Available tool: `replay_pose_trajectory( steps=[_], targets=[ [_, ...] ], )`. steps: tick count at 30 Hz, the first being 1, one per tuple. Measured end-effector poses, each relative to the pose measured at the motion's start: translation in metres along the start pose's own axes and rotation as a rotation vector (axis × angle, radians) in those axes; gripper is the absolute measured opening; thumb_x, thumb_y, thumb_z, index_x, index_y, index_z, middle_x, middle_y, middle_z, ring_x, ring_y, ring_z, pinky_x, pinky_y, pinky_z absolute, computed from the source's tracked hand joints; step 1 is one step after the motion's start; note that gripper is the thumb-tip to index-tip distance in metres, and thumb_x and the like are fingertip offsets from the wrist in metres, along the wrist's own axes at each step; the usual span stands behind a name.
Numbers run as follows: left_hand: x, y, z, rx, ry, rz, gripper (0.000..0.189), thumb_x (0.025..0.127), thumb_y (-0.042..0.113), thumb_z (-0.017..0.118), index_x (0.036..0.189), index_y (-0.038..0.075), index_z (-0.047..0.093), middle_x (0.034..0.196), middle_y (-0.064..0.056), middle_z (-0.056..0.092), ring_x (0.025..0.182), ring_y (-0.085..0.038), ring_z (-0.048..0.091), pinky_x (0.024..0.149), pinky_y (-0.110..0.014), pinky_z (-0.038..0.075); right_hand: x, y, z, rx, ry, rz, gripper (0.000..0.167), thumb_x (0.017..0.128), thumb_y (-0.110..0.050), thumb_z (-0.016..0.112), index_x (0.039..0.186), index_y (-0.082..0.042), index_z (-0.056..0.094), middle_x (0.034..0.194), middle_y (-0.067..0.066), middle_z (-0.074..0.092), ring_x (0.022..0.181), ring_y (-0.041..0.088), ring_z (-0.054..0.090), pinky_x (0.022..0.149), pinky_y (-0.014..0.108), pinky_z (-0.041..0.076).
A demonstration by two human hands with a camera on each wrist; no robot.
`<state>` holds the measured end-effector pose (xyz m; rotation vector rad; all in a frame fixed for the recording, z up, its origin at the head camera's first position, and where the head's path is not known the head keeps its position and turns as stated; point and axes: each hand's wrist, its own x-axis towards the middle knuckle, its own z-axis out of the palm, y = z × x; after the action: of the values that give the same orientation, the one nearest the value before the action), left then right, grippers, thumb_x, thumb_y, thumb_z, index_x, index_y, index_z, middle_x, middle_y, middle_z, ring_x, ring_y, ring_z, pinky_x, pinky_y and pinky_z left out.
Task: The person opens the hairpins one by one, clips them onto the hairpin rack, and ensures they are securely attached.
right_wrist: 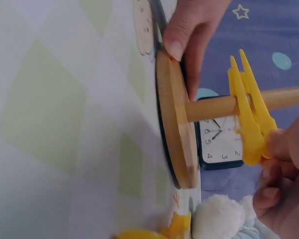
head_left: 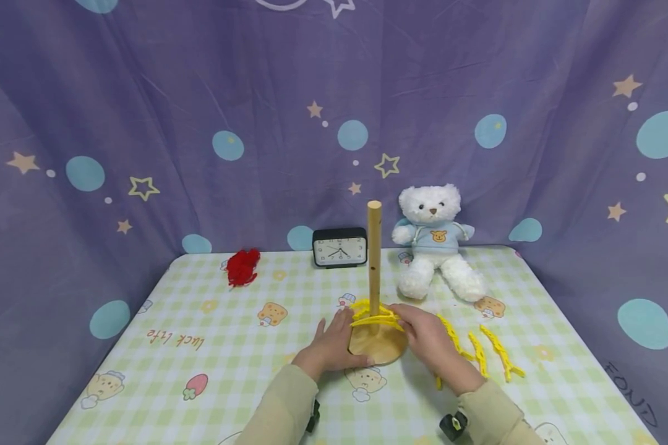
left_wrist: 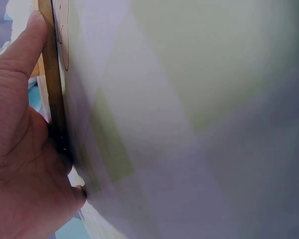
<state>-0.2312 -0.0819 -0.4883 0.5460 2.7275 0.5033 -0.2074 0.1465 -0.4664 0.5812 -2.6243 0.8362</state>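
Note:
A wooden stand with a round base (head_left: 388,350) and an upright post (head_left: 374,259) is on the table. My left hand (head_left: 333,347) grips the base's left side, its thumb on the near rim; the left wrist view shows the palm (left_wrist: 15,149) close against the edge. My right hand (head_left: 431,337) pinches a forked yellow plastic branch piece (right_wrist: 250,122) by one end. Its prongs reach past the post, low down above the base, with yellow parts both in front of and behind the post. More yellow branch pieces (head_left: 495,347) lie beside the right forearm, partly hidden by it.
At the back of the checked tablecloth (head_left: 245,383) stand a black alarm clock (head_left: 339,250) and a white teddy bear (head_left: 436,238) in a blue top. A tangled red bundle (head_left: 242,267) lies at the back left. A purple curtain (head_left: 289,74) hangs behind the table.

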Motion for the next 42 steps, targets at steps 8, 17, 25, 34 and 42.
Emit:
replay_pose_trajectory(
  steps=[8,17,25,34,42],
  targets=[
    [-0.002,0.000,-0.002,0.001,-0.003,0.005,0.117,0.078,0.070,0.064,0.156,0.002,0.010,0.163,-0.014,0.008,0.149,-0.025,0.008,0.118,-0.051,0.003,-0.004,0.004,-0.008,0.079,-0.092,0.032,0.046,0.093,-0.003,0.064,0.137,-0.010,0.056,0.133,0.011,0.059,0.096,0.021,0.064,0.080,0.036,0.054],
    [-0.002,0.001,-0.001,-0.007,-0.010,-0.012,0.118,0.078,0.071,0.064,0.156,0.003,0.009,0.163,-0.013,0.008,0.149,-0.025,0.007,0.119,-0.050,0.002,-0.011,0.010,-0.020,0.150,-0.110,0.094,0.049,0.096,-0.020,0.064,0.143,-0.017,0.049,0.139,0.004,0.052,0.074,0.004,0.052,0.060,0.025,0.046],
    [-0.002,0.002,-0.001,-0.015,-0.017,-0.012,0.117,0.078,0.070,0.064,0.157,0.004,0.009,0.163,-0.011,0.006,0.149,-0.024,0.006,0.119,-0.050,0.001,-0.017,0.017,-0.032,0.136,-0.090,0.087,0.045,0.095,-0.018,0.065,0.138,-0.016,0.055,0.137,0.007,0.055,0.078,0.006,0.056,0.057,0.024,0.047],
    [-0.002,0.001,-0.003,-0.031,-0.025,-0.006,0.117,0.078,0.069,0.065,0.156,0.003,0.008,0.163,-0.012,0.005,0.150,-0.024,0.004,0.118,-0.050,0.000,-0.030,0.025,-0.046,0.108,-0.094,0.158,0.042,0.093,-0.018,0.068,0.134,-0.015,0.057,0.132,0.005,0.058,0.078,0.008,0.056,0.063,0.027,0.047],
    [0.005,-0.004,0.005,-0.024,-0.025,-0.018,0.120,0.076,0.073,0.064,0.157,0.006,0.005,0.164,-0.009,0.002,0.150,-0.021,0.001,0.118,-0.048,-0.004,-0.041,0.032,-0.060,0.093,-0.063,0.176,0.037,0.095,-0.017,0.065,0.132,-0.016,0.059,0.132,0.007,0.058,0.083,0.013,0.059,0.058,0.027,0.046]
  ],
)
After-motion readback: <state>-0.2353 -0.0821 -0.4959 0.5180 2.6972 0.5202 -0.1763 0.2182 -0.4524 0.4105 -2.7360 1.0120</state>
